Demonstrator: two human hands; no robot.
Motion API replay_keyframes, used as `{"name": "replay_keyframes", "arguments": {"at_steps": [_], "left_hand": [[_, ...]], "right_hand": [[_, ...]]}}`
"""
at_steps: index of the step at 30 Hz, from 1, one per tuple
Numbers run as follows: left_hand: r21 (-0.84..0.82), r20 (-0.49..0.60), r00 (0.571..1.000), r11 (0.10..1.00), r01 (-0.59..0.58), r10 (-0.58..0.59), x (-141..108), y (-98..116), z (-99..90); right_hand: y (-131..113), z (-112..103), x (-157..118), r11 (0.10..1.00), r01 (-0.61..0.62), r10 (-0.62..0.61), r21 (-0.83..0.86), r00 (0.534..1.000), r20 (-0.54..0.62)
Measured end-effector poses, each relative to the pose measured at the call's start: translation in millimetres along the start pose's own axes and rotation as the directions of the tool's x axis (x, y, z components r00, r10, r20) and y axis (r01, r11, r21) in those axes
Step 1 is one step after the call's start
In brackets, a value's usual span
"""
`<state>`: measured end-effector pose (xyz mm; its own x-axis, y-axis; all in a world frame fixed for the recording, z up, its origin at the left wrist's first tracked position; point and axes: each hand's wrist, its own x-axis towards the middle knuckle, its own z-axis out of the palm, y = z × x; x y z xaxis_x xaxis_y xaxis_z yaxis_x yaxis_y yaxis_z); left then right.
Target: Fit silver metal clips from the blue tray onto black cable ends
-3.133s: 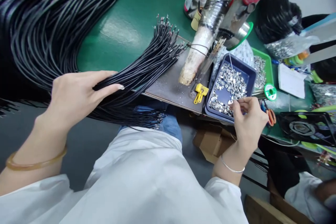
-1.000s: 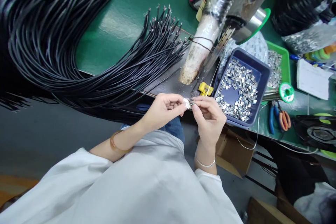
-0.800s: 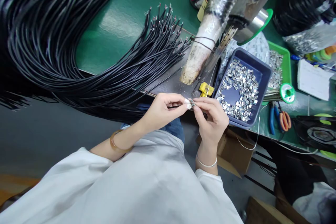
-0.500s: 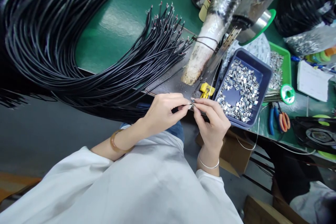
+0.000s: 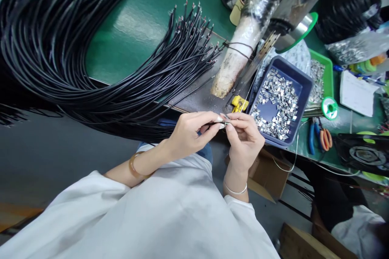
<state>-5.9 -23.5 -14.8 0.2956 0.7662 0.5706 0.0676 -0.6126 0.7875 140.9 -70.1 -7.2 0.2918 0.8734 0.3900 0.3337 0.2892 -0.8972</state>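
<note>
My left hand (image 5: 193, 131) and my right hand (image 5: 245, 139) meet at the fingertips just off the table's front edge. Both are pinched around something small, partly metallic, with a thin dark piece; the fingers hide most of it. To the right of my right hand, a dark blue tray (image 5: 304, 85) holds many small silvery metal pieces (image 5: 275, 89). Behind my left hand lies a large bundle of black cables (image 5: 133, 89), its stripped ends fanned out on the table. A yellow clip-like object (image 5: 239, 103) sits just beyond my fingertips.
A wrapped white post (image 5: 235, 58) leans behind the hands. Further right are a green tray (image 5: 328, 75), a green-rimmed spool (image 5: 330, 108), blue-handled pliers (image 5: 312, 137), orange-handled scissors (image 5: 326, 139) and a black fan (image 5: 361, 153). Below the table stands an open cardboard box (image 5: 270, 174). A person's white clothing shows at lower right.
My right hand has turned slightly, and its thumb now presses nearer to my left fingertips. Both hands stay together. The view has shifted a little.
</note>
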Motion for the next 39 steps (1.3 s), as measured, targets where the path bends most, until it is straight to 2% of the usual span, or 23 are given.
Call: {"name": "replay_keyframes", "arguments": {"at_steps": [10, 16, 32, 34, 39], "left_hand": [[-0.016, 0.033, 0.999, 1.0, 0.023, -0.023, 2.3, 3.2, -3.0], [-0.032, 0.019, 0.999, 0.999, 0.027, -0.026, 0.0, 4.0, -2.9], [-0.033, 0.055, 0.998, 0.999, 0.019, -0.017, 1.4, 3.4, -4.7], [-0.038, 0.053, 0.998, 0.999, 0.022, -0.02, 0.9, 3.1, -4.2], [-0.049, 0.051, 0.999, 0.999, 0.022, -0.019, 0.7, 3.4, -4.3]], "right_hand": [[-3.5, -4.7, -6.2, 0.968, 0.135, -0.14, -0.21, 0.99, -0.007], [-3.7, -1.9, -6.4, 0.978, 0.109, -0.117, -0.178, 0.993, -0.033], [-7.2, -11.8, -3.0, 0.913, 0.253, -0.243, -0.321, 0.967, 0.072], [-6.8, -11.0, -2.7, 0.923, 0.246, -0.237, -0.296, 0.969, 0.065], [-5.6, -9.7, -2.6, 0.975, 0.122, -0.118, -0.184, 0.993, 0.03]]}}
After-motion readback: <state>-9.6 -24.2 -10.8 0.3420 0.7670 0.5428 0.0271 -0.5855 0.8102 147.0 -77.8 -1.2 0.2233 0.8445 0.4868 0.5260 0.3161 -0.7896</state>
